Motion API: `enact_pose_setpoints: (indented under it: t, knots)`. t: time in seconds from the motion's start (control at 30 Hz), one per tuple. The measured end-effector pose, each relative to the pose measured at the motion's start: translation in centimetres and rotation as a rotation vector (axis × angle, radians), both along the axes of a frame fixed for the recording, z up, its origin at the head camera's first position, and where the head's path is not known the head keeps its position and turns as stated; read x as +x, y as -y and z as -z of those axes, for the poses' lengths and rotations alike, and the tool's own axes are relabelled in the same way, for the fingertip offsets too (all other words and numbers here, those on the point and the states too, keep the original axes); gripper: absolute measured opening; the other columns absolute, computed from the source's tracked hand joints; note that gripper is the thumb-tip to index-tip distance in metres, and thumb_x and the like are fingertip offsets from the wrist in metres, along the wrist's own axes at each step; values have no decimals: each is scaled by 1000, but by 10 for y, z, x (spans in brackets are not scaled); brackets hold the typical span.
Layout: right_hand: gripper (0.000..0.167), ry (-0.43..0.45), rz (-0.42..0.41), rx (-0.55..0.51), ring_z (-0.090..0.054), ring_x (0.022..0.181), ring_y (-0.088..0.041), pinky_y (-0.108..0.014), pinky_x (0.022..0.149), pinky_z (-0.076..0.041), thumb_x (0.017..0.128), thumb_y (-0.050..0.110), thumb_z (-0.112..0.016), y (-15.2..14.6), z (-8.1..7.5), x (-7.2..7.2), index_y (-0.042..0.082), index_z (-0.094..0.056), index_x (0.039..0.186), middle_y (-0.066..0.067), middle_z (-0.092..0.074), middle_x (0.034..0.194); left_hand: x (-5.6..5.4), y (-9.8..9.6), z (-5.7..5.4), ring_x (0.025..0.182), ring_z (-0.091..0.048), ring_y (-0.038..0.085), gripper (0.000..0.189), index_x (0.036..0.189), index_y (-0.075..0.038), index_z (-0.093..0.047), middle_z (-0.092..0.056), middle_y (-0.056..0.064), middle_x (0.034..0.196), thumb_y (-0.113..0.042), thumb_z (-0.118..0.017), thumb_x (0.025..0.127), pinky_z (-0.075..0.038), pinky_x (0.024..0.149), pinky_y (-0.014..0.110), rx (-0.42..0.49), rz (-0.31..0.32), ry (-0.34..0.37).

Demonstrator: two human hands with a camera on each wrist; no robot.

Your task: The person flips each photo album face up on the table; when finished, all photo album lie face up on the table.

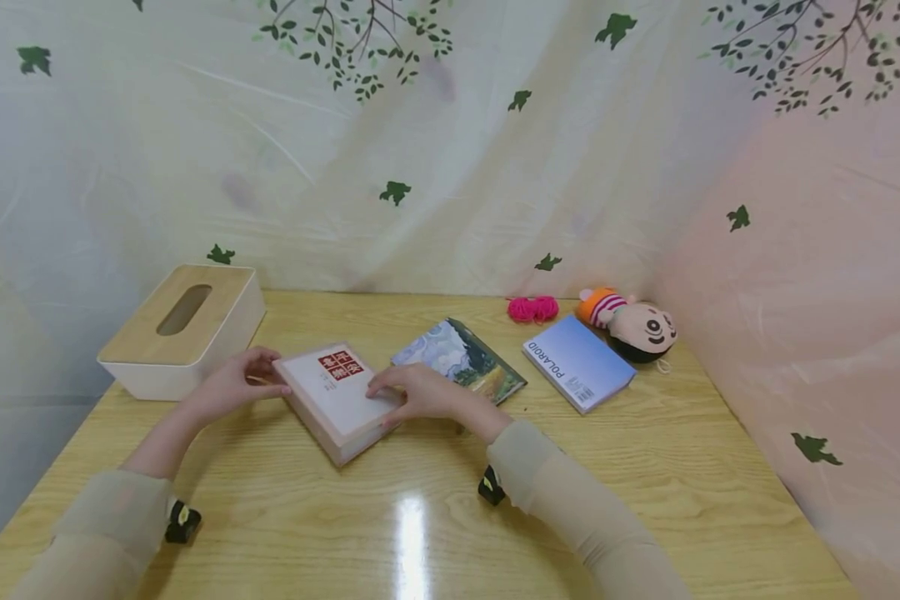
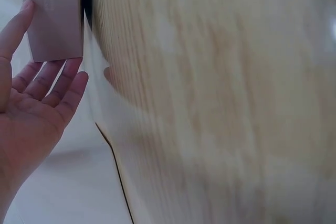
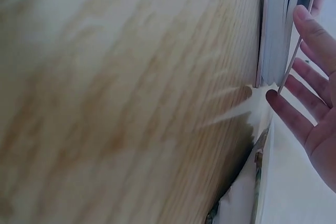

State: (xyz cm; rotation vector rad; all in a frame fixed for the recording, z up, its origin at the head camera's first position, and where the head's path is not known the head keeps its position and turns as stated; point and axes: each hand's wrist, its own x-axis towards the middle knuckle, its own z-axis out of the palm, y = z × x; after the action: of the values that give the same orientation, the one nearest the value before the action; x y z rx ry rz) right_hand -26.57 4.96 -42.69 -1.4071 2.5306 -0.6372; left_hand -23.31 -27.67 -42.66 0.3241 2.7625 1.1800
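A thick book (image 1: 330,375) with a pale cover and a red block of characters lies at a slant on the wooden table, left of centre. My left hand (image 1: 243,383) is at its left side. In the left wrist view the left thumb touches the edge of the pinkish-grey spine (image 2: 55,19), and the fairly straight fingers reach the spine's end. My right hand (image 1: 420,392) is at the opposite side, fingers over the cover. In the right wrist view its thumb lies by the page edges (image 3: 275,30) and the slightly raised cover, pinching it against the fingers.
A tissue box (image 1: 138,321) with a wooden lid stands to the left. Behind my right hand lies a painted-landscape book (image 1: 457,350). Farther right are a blue POLAROID book (image 1: 577,358), pink yarn (image 1: 532,310) and a plush doll (image 1: 630,321). A curtain (image 1: 450,208) hangs behind the table.
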Motion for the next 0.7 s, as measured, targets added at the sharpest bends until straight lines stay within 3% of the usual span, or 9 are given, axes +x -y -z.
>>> enact_pose_setpoints:
  t: [0.33,0.7]
  knots:
    - [53,-20,49,81,-46,129,-15,-26,109,-34,75,40,-77,5,-1,0,18,-64,121,-1,-54,136,-5,2,5,115,-53,40,70,130,3,-43,-57,25,122,-40,-71,82,-41,97,55,22,40,23]
    - [44,12,-35,62,-47,127,-12,-20,102,-38,81,33,-74,7,1,4,19,-65,121,2,-53,137,1,7,6,113,-54,39,69,131,8,-43,-56,27,122,-36,-70,85,-47,93,51,-18,64,23]
